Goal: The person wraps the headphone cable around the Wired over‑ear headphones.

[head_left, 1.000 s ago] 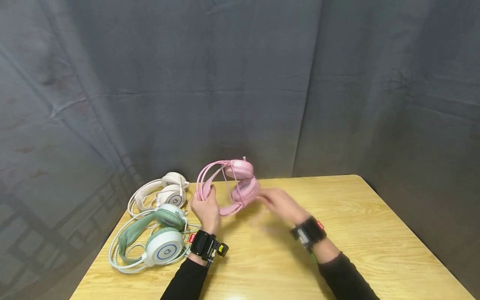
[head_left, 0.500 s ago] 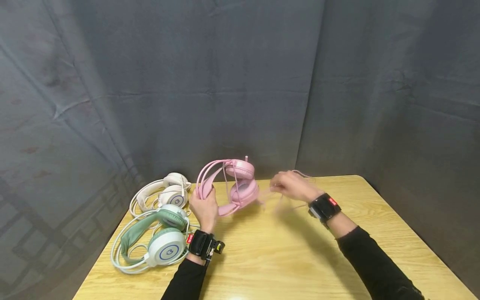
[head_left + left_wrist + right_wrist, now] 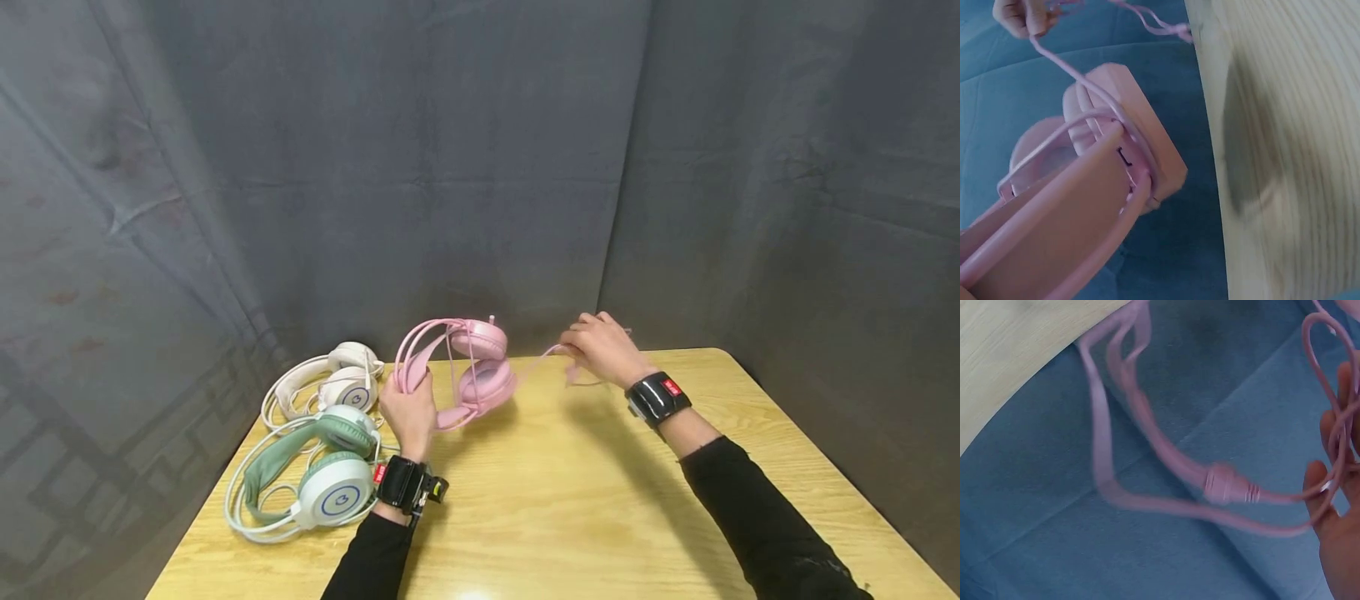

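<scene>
Wooden tabletop [image 3: 570,500] carried pink headphones [image 3: 480,371]; left hand [image 3: 408,412] gripped their headband, right hand [image 3: 600,350] beside them pinched the pink cable [image 3: 536,362].

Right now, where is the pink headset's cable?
In the head view, the pink cable runs from the pink headset rightward, above the table's far edge, into the right hand, which grips its loops.

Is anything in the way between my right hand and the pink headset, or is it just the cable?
Nothing visible stands between them. The right hand grips the pink cable, which runs free above the table to the pink headset held by the left hand.
</scene>
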Demonstrator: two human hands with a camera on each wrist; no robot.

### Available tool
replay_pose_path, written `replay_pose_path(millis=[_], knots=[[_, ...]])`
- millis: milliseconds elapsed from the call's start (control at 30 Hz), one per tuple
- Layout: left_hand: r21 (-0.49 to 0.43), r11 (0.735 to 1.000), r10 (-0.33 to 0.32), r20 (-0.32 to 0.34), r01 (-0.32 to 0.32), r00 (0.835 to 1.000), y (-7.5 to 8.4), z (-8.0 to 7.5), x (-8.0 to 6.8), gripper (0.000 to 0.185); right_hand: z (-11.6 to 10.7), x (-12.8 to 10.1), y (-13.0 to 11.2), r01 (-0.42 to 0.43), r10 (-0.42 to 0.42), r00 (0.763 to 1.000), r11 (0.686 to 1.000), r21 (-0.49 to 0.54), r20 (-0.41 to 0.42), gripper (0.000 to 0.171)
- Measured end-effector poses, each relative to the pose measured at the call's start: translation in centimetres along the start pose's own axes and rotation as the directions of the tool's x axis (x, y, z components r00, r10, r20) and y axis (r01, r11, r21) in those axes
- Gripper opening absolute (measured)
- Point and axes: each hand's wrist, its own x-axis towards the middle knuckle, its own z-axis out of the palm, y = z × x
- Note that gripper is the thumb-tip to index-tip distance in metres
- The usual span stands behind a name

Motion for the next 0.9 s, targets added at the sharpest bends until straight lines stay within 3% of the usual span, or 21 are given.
replay_pose_path(millis=[133,333,567,733,900], knots=[[0.031,0.999,0.014,0.013,-0.014,1.0,0.0,0.0,0.1,0.015,-0.4,0.5,-0.6,0.009,-0.01,0.998,1.0,-0.009,-0.058,0.02],[0.079,0.996,0.038,0.081,-0.044,0.996,0.4,0.1,-0.5,0.017,-0.9,1.7,-1.7,0.141,-0.135,0.972,0.99,0.019,-0.19,0.016],[0.154,0.986,0.027,0.181,-0.056,0.983,0.3,0.2,-1.3,0.018,-0.6,2.8,-3.1,0.238,-0.234,0.945,0.971,-0.01,-0.228,0.009],[0.171,0.983,0.019,0.253,-0.064,0.967,0.4,0.4,-1.9,0.018,-0.9,3.5,-3.5,0.243,-0.249,0.942,0.969,-0.055,-0.226,0.012],[0.13,0.988,0.032,0.325,-0.079,0.945,0.8,0.3,-1.9,0.012,-1.1,4.3,-2.9,0.183,-0.205,0.953,0.976,-0.116,-0.222,0.02]])
